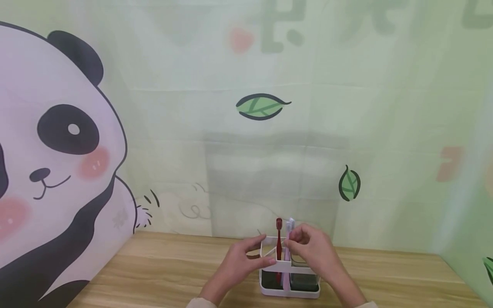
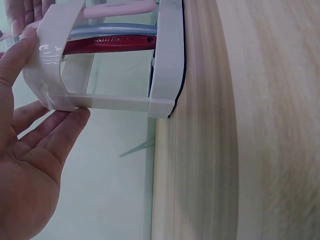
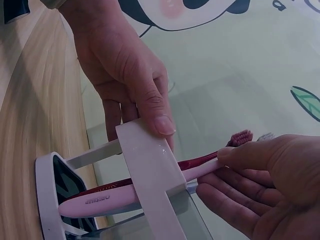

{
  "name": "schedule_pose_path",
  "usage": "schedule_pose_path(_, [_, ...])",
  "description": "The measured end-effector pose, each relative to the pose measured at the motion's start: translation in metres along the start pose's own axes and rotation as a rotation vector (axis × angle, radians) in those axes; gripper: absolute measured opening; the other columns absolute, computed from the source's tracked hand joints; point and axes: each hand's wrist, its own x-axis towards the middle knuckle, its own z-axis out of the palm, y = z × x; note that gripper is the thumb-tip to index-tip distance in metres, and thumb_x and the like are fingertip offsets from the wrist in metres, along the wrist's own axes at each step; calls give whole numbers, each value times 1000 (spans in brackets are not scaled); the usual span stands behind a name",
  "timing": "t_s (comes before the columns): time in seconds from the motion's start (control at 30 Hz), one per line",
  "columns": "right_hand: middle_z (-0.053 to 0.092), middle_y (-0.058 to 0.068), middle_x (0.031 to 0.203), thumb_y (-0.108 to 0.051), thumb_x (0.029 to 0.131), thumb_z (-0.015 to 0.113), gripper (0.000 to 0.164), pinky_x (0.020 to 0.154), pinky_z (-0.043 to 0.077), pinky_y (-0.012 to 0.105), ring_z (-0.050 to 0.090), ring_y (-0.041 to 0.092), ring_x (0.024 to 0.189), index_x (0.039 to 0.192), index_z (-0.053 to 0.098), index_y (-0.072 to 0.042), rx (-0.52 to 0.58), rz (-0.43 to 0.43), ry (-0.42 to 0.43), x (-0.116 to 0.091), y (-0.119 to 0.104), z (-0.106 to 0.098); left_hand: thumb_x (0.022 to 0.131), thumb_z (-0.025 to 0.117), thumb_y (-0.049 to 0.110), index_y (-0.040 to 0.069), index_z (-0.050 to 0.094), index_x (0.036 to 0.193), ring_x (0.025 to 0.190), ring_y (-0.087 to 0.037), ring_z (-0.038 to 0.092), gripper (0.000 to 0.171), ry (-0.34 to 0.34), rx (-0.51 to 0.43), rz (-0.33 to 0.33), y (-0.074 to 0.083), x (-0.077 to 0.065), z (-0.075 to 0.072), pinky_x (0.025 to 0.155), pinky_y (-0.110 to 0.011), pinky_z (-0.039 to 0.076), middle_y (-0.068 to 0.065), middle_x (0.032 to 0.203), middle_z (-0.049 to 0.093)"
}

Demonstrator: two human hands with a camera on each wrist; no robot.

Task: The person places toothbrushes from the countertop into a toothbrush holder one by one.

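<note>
A white toothbrush holder (image 1: 283,267) stands on the wooden table, with a dark inlay in its base. My left hand (image 1: 240,262) grips its upper frame at the left side, thumb over the front and fingers behind. Between thumb and fingers, my right hand (image 1: 313,251) pinches a pink toothbrush (image 3: 102,202) by the neck, just under its head. The lower end of that handle sits down at the holder's base. Beside it in the same slot stand a red toothbrush (image 1: 279,239) and a pale blue toothbrush (image 2: 115,30), bristles up.
A clear cup (image 1: 304,280) sits in the holder's right side. Behind the wooden table (image 1: 154,269) hangs a pale green backdrop (image 1: 173,128) printed with a panda and leaves. A dark object (image 3: 16,10) shows at the right wrist view's top left corner.
</note>
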Motion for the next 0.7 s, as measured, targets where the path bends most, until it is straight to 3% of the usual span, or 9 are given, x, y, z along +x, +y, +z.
schedule_pose_path(0.43, [71,0,84,-2,91,83,15,68,61,28,68,17,79,90,69,-8,11,-16,13,1,1,1,92,87,25,0,59,149,127,-39,64,68,7,13,-3,1,0,0,95,-39,62,-23,147,59])
schedule_pose_path(0.7, [70,0,84,-1,92,82,15,68,62,30,67,18,79,91,69,-8,1,5,-26,1,2,1,93,87,24,0,58,149,127,-41,64,68,2,9,-4,1,0,0,96,-40,62,-23,147,60])
